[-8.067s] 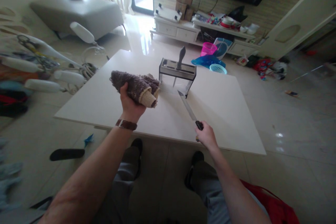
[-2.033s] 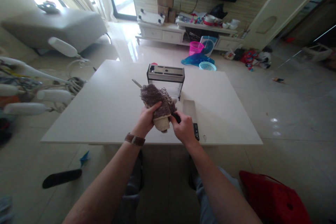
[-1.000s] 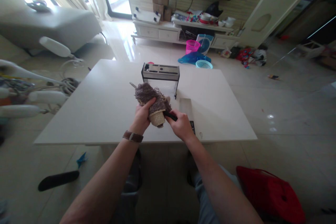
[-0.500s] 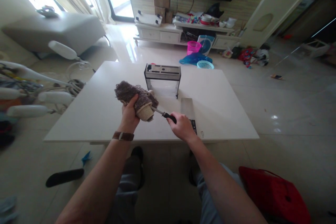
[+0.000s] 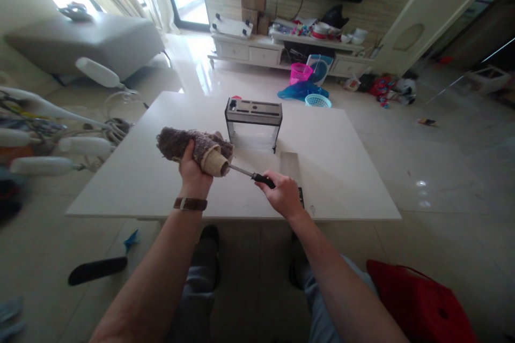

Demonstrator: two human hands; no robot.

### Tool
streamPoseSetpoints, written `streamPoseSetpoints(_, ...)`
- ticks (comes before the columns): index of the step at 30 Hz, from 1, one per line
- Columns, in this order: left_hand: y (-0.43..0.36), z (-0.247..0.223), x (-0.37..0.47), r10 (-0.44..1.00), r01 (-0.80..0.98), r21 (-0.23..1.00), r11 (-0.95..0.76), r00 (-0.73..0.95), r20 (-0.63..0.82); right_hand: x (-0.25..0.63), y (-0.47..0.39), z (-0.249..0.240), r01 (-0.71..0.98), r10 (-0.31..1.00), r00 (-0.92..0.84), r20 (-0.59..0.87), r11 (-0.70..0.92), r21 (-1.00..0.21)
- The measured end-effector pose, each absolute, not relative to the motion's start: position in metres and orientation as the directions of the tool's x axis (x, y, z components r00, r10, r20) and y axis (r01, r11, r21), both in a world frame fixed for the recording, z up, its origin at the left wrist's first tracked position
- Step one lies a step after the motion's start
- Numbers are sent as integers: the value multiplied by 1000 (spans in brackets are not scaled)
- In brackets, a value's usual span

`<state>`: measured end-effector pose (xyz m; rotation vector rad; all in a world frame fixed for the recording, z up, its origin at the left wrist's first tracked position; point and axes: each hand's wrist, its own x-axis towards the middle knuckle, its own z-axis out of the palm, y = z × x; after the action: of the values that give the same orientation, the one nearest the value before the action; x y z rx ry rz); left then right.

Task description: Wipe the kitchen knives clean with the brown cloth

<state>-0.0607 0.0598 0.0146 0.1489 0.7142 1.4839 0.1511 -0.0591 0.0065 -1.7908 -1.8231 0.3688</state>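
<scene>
A fuzzy grey-brown bundle with a beige cup-shaped end is held above the left part of the white table. My left hand is closed round it from below, thumb on top. My right hand grips the black handle of a screwdriver-like tool, whose metal shaft points left. The tip meets the open end of the beige part; whether it goes inside is hard to tell. Behind my hands stands a clear box with a grey slotted top.
A flat grey piece lies on the table beside my right hand, partly over a dark item. White padded arms of a rack reach toward the table's left edge. A red bag is at the lower right.
The fuzzy bundle has swung to the left and lies more level, its beige end now facing right. More of the tool's shaft shows. The view has shifted slightly.
</scene>
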Motion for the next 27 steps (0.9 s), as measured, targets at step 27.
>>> streamPoseSetpoints(27,21,-4,14,957,-695,713,96,-133,-259,148,-51,4,645,979,88,184,85,-759)
